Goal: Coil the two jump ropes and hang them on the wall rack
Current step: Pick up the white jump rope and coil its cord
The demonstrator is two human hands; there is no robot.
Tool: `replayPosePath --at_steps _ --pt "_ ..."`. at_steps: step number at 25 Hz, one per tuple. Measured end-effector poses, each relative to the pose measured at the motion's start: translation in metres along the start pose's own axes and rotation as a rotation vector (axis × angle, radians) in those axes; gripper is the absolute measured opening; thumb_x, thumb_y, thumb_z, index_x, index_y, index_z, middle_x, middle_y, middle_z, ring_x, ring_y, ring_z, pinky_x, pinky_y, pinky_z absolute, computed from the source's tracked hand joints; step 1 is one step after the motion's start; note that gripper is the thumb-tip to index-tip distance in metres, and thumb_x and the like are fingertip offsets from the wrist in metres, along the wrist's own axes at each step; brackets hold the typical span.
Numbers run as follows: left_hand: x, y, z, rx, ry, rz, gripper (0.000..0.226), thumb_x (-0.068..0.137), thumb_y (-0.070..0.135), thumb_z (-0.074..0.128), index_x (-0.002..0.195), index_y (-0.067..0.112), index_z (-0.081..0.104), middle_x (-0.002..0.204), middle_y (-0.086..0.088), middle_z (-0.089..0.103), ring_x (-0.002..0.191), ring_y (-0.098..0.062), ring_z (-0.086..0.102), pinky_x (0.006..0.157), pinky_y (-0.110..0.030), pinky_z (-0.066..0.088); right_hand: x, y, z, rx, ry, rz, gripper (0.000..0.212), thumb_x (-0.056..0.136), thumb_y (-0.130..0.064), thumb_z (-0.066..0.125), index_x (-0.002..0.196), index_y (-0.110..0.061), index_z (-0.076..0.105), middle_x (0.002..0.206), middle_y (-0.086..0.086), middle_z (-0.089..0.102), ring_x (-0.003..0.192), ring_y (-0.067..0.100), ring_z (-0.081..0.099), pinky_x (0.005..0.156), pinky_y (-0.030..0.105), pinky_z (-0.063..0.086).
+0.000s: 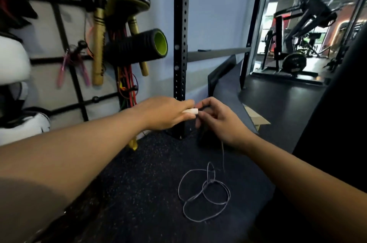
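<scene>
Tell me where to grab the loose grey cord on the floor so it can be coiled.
Probably take the grey cord at the straight run rising to the right hand, coming from above; the floor loops cross and would likely tangle. The left hand holds the white handle.

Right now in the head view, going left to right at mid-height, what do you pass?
Pink jump rope on the wall rack → gold sticks → foam roller → black perforated upright → mirror.

The left hand (168, 112) hides most of the white handle (191, 111) (wall rack (59, 14) gear blurred).
</scene>
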State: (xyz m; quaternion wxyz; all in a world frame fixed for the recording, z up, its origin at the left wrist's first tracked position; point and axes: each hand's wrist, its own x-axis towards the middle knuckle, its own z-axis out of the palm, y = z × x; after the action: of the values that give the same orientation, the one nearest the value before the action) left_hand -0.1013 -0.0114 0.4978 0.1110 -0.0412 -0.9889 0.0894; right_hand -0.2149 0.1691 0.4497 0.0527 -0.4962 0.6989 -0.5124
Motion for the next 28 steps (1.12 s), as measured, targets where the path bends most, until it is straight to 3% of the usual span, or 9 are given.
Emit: replayPosePath --at_steps 5,10,11,13,16,19,23,26,28 --pt "-0.047 -0.006 -0.034 -0.381 0.302 -0.141 0.022 0.105 0.056 0.041 0.111 0.038 0.052 0.066 0.007 0.056 0.056 -0.003 0.051 0.053 -0.032 0.039 0.001 -0.056 0.012 0.106 0.069 -0.028 0.016 0.108 -0.032 0.053 0.102 -0.02 0.061 0.069 0.004 0.07 0.061 0.027 0.051 0.059 0.038 0.042" --pt "-0.069 -0.012 -0.023 -0.602 0.36 -0.174 0.031 0.101 0.064 0.042 0.111 0.038 0.054 0.098 0.005 0.075 0.106 -0.017 0.072 0.086 -0.048 0.058 -0.008 -0.071 0.043 0.128 0.122 -0.085 0.026 0.111 -0.028 0.044 0.1 -0.016 0.064 0.06 -0.001 0.047 0.048 0.004 0.039 0.048 0.018 0.034" --pt "-0.068 -0.015 -0.02 -0.646 0.375 -0.163 0.029 0.102 0.062 0.045 0.11 0.036 0.055 0.093 0.011 0.074 0.105 -0.008 0.071 0.087 -0.044 0.058 -0.007 -0.07 0.045 0.133 0.123 -0.091 0.027 0.111 -0.029 0.043 0.099 -0.018 0.064 0.06 -0.001 0.047 0.048 0.004 0.04 0.048 0.017 0.034" --pt "-0.058 -0.015 -0.016 -0.808 0.446 -0.156 0.019 0.104 0.051 0.05 0.105 0.033 0.058 0.069 0.017 0.062 0.071 0.009 0.062 0.067 -0.03 0.054 -0.005 -0.062 0.046 0.143 0.129 -0.081 0.031 0.111 -0.032 0.039 0.097 -0.021 0.064 0.06 0.002 0.048 0.048 0.008 0.042 0.049 0.018 0.036" --pt "-0.038 -0.001 -0.013 -1.265 0.66 -0.272 0.018 0.105 0.041 0.051 0.104 0.025 0.058 0.057 0.013 0.042 0.039 0.0 0.033 0.038 -0.016 0.026 -0.004 -0.046 0.054 0.293 0.168 -0.01 0.04 0.109 -0.039 0.034 0.098 -0.017 0.066 0.061 0.005 0.052 0.046 0.015 0.043 0.043 0.023 0.036" --pt "-0.021 0.007 -0.015 -1.592 0.87 -0.354 0.024 0.106 0.043 0.046 0.108 0.022 0.055 0.06 0.012 0.04 0.042 -0.006 0.027 0.038 -0.021 0.019 -0.008 -0.033 0.072 0.338 0.132 0.041 0.044 0.103 -0.047 0.034 0.107 -0.018 0.067 0.072 0.006 0.063 0.045 0.019 0.045 0.041 0.027 0.035" --pt "-0.008 0.012 -0.009 -1.863 1.096 -0.433 0.02 0.11 0.041 0.038 0.114 0.024 0.047 0.065 0.009 0.044 0.046 -0.006 0.036 0.042 -0.024 0.032 -0.002 -0.035 0.091 0.344 0.071 0.002 0.037 0.11 -0.038 0.032 0.123 -0.026 0.065 0.084 0.005 0.072 0.044 0.015 0.044 0.043 0.025 0.036" --pt "-0.011 0.008 -0.002 -1.854 1.134 -0.516 0.017 0.11 0.038 0.038 0.114 0.023 0.047 0.075 0.005 0.051 0.051 -0.007 0.048 0.051 -0.026 0.044 0.0 -0.037 0.093 0.385 0.089 0.008 0.029 0.109 -0.032 0.041 0.12 -0.024 0.067 0.074 -0.001 0.059 0.048 0.009 0.043 0.045 0.021 0.036" --pt "-0.023 -0.001 0.003 -1.631 1.093 -0.599 0.016 0.109 0.029 0.046 0.123 0.023 0.049 0.097 0.0 0.061 0.067 -0.007 0.062 0.065 -0.029 0.053 0.002 -0.037 0.086 0.312 0.092 0.027 0.028 0.108 -0.032 0.044 0.115 -0.022 0.069 0.072 -0.003 0.053 0.051 0.007 0.044 0.048 0.019 0.037"
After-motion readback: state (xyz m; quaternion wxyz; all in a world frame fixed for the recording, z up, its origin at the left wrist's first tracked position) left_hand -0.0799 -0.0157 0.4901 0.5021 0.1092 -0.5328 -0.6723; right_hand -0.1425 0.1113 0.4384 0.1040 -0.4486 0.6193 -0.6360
